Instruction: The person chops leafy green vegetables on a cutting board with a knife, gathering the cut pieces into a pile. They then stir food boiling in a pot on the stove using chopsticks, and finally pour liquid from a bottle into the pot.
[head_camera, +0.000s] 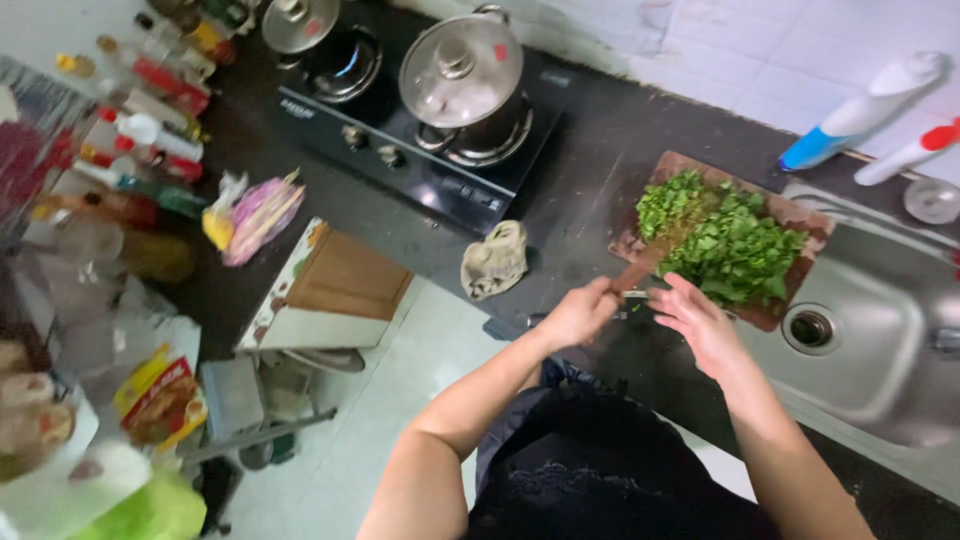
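Knife (645, 262) first, since that's what I'm seeing in the grip: its wooden handle sits in the left hand (580, 312), fingers curled tight around it in a closed fist, and the blade runs up and to the right onto the cutting board (790, 215). The blade itself is blurred and partly buried in the greens, so I can't make out its edge. The right hand (700, 322) is just beside it, fingers held loosely together and pointing up toward the board, not pinching anything as far as I can tell; the fingertips are at the near edge of the pile.

The chopped greens (730, 245) cover most of the wooden board, a smaller heap at the far left and a bigger leafy one on the right. The board lies on the dark countertop (590, 170), its right end hanging over the rim of the steel sink (880, 330), with the drain just below it.

Further out, a crumpled cloth (495, 260) lies on the counter left of the hands, in front of a two-burner gas stove (420, 140). A steel pot with a lid (465, 80) sits on the right burner, and a second lid (298, 22) shows at the top edge. Two spray bottles (870, 110) lie behind the sink. A messy bunch of bottles (150, 110) crowds the far left.
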